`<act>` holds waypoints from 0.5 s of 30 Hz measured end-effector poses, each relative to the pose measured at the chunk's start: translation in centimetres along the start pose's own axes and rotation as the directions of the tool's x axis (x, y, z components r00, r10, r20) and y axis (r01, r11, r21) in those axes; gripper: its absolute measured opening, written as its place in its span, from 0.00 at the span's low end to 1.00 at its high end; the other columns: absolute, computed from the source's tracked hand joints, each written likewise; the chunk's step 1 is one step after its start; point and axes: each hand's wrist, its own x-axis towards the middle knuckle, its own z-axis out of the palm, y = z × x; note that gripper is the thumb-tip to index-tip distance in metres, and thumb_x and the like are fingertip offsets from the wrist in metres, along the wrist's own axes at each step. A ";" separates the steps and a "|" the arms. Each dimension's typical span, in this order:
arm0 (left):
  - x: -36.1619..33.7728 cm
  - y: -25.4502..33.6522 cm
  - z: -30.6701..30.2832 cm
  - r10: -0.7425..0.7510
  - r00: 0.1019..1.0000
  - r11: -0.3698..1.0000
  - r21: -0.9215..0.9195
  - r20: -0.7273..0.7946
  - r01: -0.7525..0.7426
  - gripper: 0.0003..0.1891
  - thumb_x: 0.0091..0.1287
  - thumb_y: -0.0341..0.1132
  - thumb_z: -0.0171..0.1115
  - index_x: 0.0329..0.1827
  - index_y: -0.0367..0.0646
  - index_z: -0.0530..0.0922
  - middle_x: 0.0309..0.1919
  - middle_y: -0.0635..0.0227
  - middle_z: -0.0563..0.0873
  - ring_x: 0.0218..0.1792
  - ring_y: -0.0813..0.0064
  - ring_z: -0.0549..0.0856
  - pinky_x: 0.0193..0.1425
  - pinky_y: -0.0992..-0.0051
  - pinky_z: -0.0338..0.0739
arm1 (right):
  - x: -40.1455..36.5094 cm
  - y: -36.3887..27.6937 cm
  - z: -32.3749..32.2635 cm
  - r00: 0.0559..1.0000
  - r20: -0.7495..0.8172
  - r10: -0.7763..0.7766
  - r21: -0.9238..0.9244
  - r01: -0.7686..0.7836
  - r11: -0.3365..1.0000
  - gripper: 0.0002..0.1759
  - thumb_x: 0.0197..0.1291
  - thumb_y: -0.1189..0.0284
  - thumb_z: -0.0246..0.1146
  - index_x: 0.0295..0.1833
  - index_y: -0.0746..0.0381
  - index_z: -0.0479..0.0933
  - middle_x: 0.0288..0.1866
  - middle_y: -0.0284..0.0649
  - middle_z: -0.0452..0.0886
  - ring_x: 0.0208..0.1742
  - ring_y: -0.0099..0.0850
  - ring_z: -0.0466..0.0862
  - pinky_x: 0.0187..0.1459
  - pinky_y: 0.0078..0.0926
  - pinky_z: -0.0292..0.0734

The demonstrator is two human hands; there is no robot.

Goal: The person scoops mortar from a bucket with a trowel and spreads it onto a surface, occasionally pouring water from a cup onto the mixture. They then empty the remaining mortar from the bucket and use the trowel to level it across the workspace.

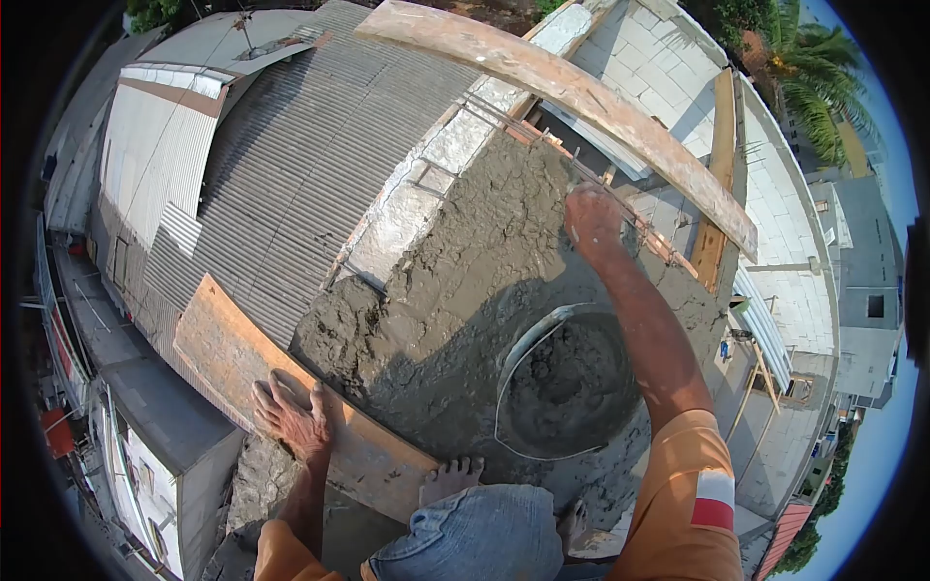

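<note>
My left hand (pixel 294 416) lies with its fingers spread on a wooden board (pixel 218 324) at the lower left. My right hand (pixel 593 215) is closed in a fist at the far side of the wet concrete (pixel 484 232), beside the steel bars (pixel 644 218) along its edge. What the fist holds, if anything, is hidden. Between my arms, a bucket (pixel 503 382) with a wire handle sits in the concrete, with grey mix inside. My bare feet (pixel 451 476) are close to the bucket, partly hidden by blue denim (pixel 484 537).
A long plank (pixel 562 68) crosses above the far edge, with another wooden beam (pixel 721 165) beyond it. A corrugated roof (pixel 320 126) lies to the left, past a pale block ledge (pixel 412 208). White block walls (pixel 659 58) and a drop are on the right.
</note>
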 end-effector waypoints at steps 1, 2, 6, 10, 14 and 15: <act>0.0 0.1 -0.2 -0.008 1.000 1.000 -0.009 0.013 0.008 0.47 0.64 0.69 0.53 0.78 0.46 0.56 0.78 0.50 0.50 0.79 0.49 0.46 0.80 0.48 0.35 | 0.0 0.1 0.2 0.997 -0.083 -0.005 0.098 0.014 0.995 0.09 0.50 0.74 0.62 0.35 0.69 0.78 0.28 0.52 0.83 0.32 0.45 0.87 0.35 0.36 0.82; 0.1 0.2 -0.2 -0.018 1.000 1.000 -0.018 0.026 0.019 0.47 0.64 0.69 0.53 0.78 0.46 0.56 0.78 0.50 0.50 0.79 0.49 0.46 0.80 0.48 0.35 | 0.1 0.6 -1.0 0.996 -0.084 -0.010 0.099 0.018 0.995 0.09 0.50 0.74 0.62 0.35 0.69 0.78 0.28 0.52 0.83 0.32 0.45 0.87 0.35 0.36 0.82; 0.0 0.1 -0.1 -0.009 1.000 0.999 -0.043 0.009 0.009 0.46 0.65 0.66 0.54 0.79 0.47 0.56 0.78 0.50 0.51 0.78 0.49 0.48 0.79 0.48 0.35 | -0.1 2.5 -7.0 0.997 -0.070 0.013 0.363 0.014 0.932 0.09 0.53 0.72 0.60 0.32 0.66 0.82 0.29 0.47 0.84 0.33 0.43 0.87 0.32 0.41 0.80; -0.1 0.2 0.0 -0.011 1.000 1.000 -0.009 -0.002 0.011 0.45 0.64 0.66 0.55 0.78 0.48 0.57 0.78 0.51 0.51 0.78 0.49 0.47 0.79 0.48 0.36 | -0.5 0.9 -4.2 0.999 0.027 0.033 0.380 -0.040 0.924 0.07 0.51 0.73 0.59 0.29 0.63 0.81 0.28 0.47 0.83 0.33 0.44 0.86 0.33 0.45 0.80; -0.1 0.1 -0.1 -0.016 1.000 1.000 -0.021 0.000 0.016 0.46 0.64 0.66 0.56 0.78 0.48 0.57 0.79 0.53 0.51 0.78 0.49 0.48 0.79 0.49 0.37 | -1.1 2.0 -3.2 0.993 -0.110 0.047 0.413 0.003 0.911 0.06 0.51 0.73 0.59 0.29 0.62 0.81 0.28 0.47 0.83 0.32 0.44 0.86 0.34 0.45 0.80; -0.1 0.2 0.0 -0.020 1.000 1.000 -0.023 0.001 0.020 0.46 0.64 0.66 0.56 0.78 0.48 0.57 0.79 0.53 0.51 0.78 0.49 0.48 0.79 0.49 0.37 | -1.2 2.6 -4.4 0.995 -0.096 0.039 0.414 0.004 0.910 0.07 0.52 0.73 0.59 0.29 0.62 0.81 0.29 0.47 0.83 0.32 0.43 0.86 0.34 0.45 0.80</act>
